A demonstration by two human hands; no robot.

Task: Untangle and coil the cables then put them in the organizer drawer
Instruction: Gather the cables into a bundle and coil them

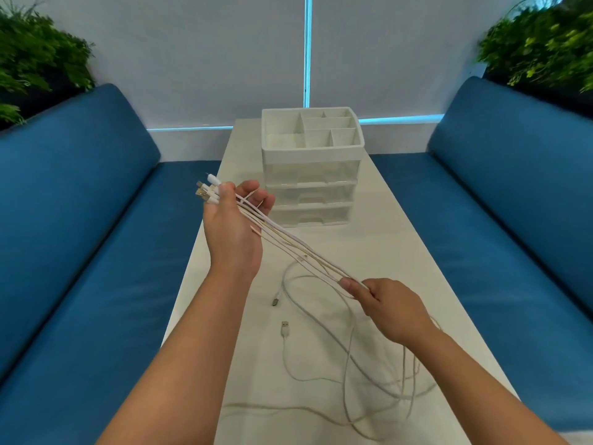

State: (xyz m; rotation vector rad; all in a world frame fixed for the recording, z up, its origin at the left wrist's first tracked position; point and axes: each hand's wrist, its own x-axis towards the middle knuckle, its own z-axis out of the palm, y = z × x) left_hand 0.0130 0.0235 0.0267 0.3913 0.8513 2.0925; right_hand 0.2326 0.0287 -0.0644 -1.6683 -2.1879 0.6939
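White and cream cables (288,242), silver-tipped plugs (205,192) beyond the left fingertips. White organizer (313,149) with clear drawers (308,194). White table (401,252). Plain deep blue sofas (80,220). Green plants (35,56). Pale grey blinds (192,59), cyan glow at edges.

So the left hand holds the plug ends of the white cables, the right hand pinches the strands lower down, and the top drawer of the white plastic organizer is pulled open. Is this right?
Not quite. In the head view all three drawers of the white plastic organizer are closed. The rest stands: the left hand holds the plug ends of the white cables, and the right hand pinches the strands lower down.
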